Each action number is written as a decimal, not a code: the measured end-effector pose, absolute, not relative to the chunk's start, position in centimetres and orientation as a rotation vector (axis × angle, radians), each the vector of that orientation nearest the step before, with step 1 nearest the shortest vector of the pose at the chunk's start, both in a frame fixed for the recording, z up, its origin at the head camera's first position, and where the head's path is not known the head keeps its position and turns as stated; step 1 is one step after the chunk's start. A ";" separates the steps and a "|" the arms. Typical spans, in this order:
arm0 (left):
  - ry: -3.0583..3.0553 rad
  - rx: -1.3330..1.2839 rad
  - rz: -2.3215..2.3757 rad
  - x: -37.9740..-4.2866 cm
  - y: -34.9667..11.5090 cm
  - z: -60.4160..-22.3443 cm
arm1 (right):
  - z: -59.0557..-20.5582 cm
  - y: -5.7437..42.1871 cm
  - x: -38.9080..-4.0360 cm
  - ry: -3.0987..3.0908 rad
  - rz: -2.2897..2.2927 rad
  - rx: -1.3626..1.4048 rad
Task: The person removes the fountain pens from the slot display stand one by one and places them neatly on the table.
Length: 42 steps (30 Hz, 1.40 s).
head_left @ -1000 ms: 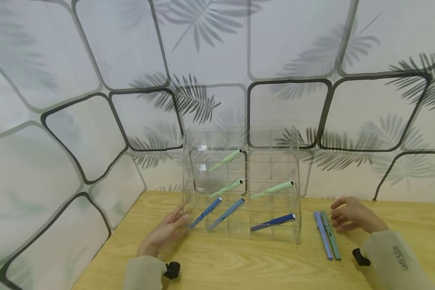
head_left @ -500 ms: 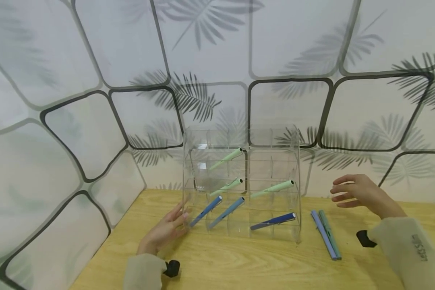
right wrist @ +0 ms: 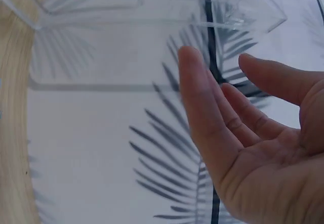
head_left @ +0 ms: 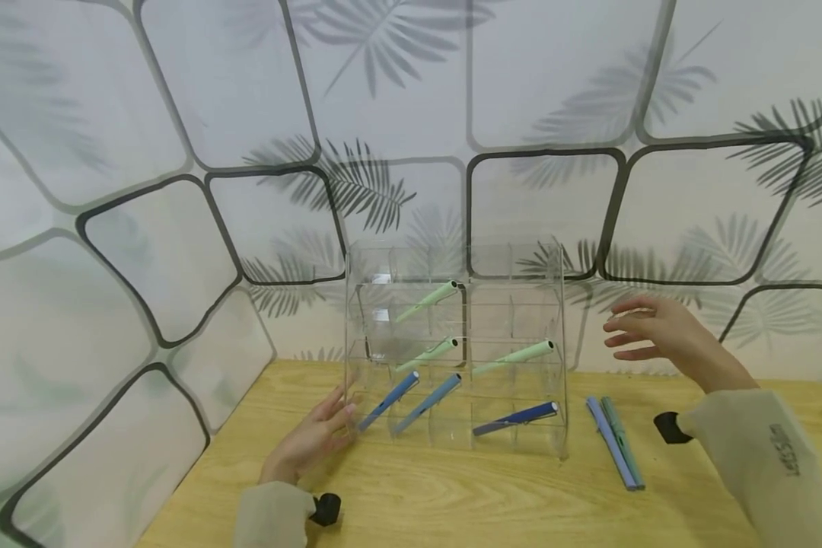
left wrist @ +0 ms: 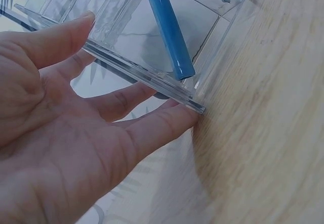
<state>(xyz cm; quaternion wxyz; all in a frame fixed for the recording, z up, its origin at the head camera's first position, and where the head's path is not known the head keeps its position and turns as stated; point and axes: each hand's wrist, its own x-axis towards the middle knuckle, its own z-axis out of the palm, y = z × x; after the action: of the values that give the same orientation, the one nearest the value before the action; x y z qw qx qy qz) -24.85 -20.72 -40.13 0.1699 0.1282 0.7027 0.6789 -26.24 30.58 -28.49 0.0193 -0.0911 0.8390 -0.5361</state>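
A clear acrylic pen rack (head_left: 450, 438) with tiered compartments stands on the table. My left hand (head_left: 311, 441) holds its left side panel, with the thumb on the inner side and the fingers along the outside. Close by, a blue pen (left wrist: 169, 32) leans in the bottom tier. My right hand (head_left: 671, 339) is raised to the right of the rack, holding nothing, its fingers loosely bent and apart. Below it, a lavender pen (head_left: 611, 441) and a grey-green pen (head_left: 623, 441) lie side by side on the table.
Pale green pens, including one light green pen (head_left: 514, 356), lean in the upper tiers. A grey-blue pen (head_left: 428, 403) and a dark blue pen (head_left: 517, 418) rest in the bottom tier. A leaf-patterned curtain (head_left: 411, 91) hangs right behind the wooden table (head_left: 452, 510).
My right hand has lifted from beside the two loose pens and risen toward the back. Those pens have shifted slightly. The left hand stays at the rack.
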 end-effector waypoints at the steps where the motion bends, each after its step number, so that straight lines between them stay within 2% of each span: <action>1: 1.996 0.366 1.925 -24.9 -20.7 -40.1 | -28.3 30.3 -26.2 2.608 -1.675 -0.293; 21: 1.991 0.370 1.927 -25.0 -20.7 -40.2 | -25.1 24.8 -26.0 2.577 -1.839 -0.359; 42: 2.020 0.368 1.919 -24.8 -20.7 -40.2 | -23.5 20.7 -26.5 2.541 -1.925 -0.454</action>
<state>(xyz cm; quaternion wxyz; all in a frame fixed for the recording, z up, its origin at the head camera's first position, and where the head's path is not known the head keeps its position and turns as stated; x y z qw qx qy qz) -24.80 -20.73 -40.23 0.1648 0.1292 0.7089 0.6735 -26.50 20.70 -23.55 -0.0392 -0.1408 0.7885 -0.5974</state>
